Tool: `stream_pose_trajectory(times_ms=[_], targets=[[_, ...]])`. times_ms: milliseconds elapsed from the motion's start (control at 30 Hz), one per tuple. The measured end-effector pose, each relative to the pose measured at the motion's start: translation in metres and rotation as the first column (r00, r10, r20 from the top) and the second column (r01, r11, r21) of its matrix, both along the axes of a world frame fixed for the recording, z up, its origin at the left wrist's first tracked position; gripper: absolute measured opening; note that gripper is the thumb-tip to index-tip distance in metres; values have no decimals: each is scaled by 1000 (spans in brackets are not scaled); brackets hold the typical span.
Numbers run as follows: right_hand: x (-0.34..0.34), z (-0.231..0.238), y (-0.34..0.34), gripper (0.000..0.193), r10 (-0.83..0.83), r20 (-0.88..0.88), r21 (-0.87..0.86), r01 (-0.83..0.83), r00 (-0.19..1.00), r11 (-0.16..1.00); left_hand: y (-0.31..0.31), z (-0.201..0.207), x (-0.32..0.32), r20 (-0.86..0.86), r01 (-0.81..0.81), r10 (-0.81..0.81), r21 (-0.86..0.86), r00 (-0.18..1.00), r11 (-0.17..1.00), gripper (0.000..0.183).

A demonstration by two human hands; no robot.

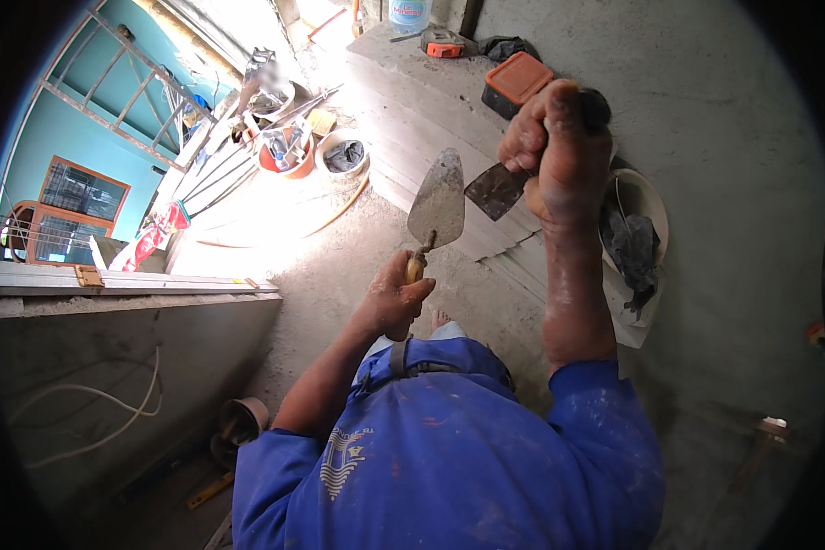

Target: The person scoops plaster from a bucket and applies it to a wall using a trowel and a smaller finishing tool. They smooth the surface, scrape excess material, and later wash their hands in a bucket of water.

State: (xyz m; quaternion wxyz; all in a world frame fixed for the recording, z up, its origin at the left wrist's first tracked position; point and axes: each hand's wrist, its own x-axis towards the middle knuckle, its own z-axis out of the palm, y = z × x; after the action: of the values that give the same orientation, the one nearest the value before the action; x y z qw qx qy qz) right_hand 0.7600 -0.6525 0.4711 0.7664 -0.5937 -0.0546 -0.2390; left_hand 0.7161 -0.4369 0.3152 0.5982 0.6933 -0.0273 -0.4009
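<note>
My left hand (396, 298) is wrapped round the wooden handle of a pointed trowel (438, 202). The trowel's leaf-shaped blade points away from me and carries grey smears. Raised to the right, my right hand (559, 151) is closed on a scraper (497, 192) with a dark, squarish flat blade. A black handle end shows past my fingers; the rest of the grip is hidden in the fist. The two blades lie close beside each other in the picture, with a narrow gap between them.
Pale flat slabs (403, 110) lie ahead, bearing an orange-lidded black box (520, 75) and a tape measure (443, 43). A pale bucket (651, 197) with dark cloth stands right. Tool bucket (287, 163), white pail (344, 137) and hose (344, 213) are far left; a low wall (128, 330) is nearer.
</note>
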Motion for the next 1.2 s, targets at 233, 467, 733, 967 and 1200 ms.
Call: stream_pose_trajectory(times_ms=[233,467,733,967,1200], targets=[[-11,-94,33,25,0,-94,64,6,996,998,-15,11,-2,-234,-38,-24,-259,972,965,27],[-23,-17,25,26,144,435,105,-208,889,972,-3,11,-1,-406,-243,94,-332,909,912,18],[-38,-101,20,37,165,106,2,-166,981,986,-16,11,-8,-590,-338,57,-379,806,861,18],[-50,-66,32,46,336,380,-124,-313,862,942,-8,10,-12,-673,-448,126,-329,729,831,20],[-45,-56,20,50,340,393,-117,-320,854,940,-9,9,-21,-687,-450,87,-370,722,813,16]])
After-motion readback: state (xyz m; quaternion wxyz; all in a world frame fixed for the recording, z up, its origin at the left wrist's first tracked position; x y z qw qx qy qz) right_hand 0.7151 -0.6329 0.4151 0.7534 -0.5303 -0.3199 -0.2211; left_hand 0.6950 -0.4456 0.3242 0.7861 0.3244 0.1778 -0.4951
